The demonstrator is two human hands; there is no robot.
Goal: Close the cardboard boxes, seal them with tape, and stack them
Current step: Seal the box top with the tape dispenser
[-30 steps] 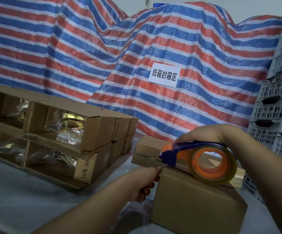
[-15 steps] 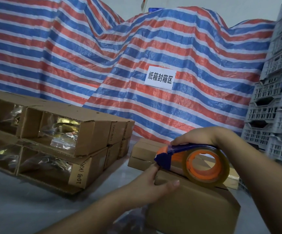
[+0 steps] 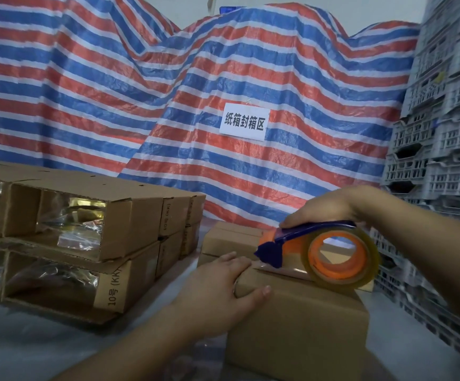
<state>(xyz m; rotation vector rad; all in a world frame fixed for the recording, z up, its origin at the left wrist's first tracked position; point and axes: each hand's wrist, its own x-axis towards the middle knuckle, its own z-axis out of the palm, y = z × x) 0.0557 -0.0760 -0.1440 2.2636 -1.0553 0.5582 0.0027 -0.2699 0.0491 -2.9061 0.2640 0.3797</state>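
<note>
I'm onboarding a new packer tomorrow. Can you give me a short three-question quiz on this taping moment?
1. True or false: the right hand grips the tape dispenser.
2. What does the left hand rest on?
3. The open boxes stand: A) left of the box being taped, B) right of it, C) on top of it.

Key: 1 true; 2 the near corner of the closed box; 3 A.

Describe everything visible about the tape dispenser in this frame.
The tape dispenser has a dark blue plastic handle and cutter head and an orange hub carrying a roll of clear tape. It stands on edge atop the nearest cardboard box, cutter pointing left along the top. The right hand grips its handle from above.
</note>
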